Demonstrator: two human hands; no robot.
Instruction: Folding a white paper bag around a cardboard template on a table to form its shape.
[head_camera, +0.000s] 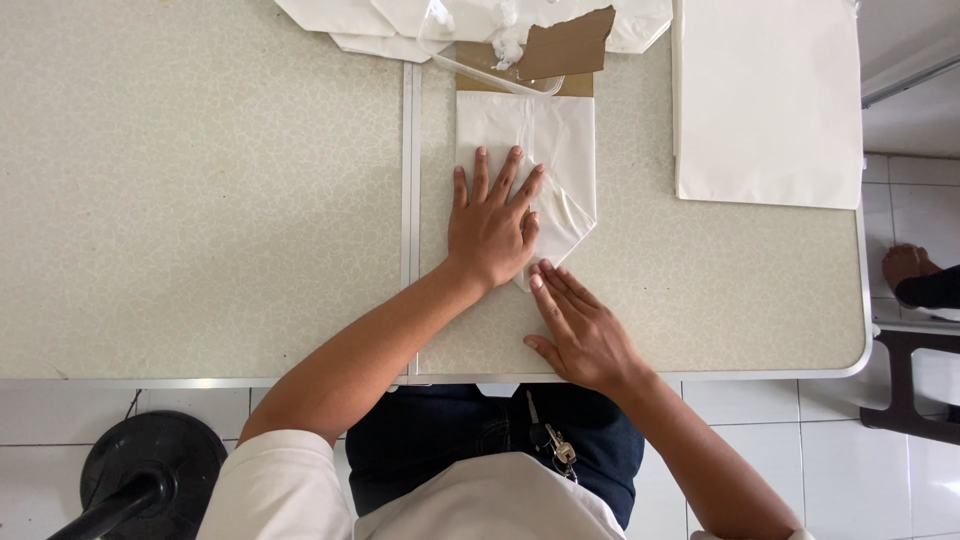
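A white paper bag (545, 140) lies flat on the beige speckled table (200, 200), its near end folded to a point. My left hand (490, 225) presses flat on the bag, fingers spread. My right hand (580, 325) lies flat on the table just below it, fingertips touching the folded tip of the paper. Neither hand grips anything. A brown cardboard strip (525, 85) shows at the bag's far end.
A stack of white paper sheets (765, 100) lies at the right. More folded white bags (370, 25), a brown cardboard piece (568, 42) and clear plastic lie at the far edge. A metal seam (410, 180) splits the table. Another person's foot (908, 265) is right; keys (555, 445) hang at my waist.
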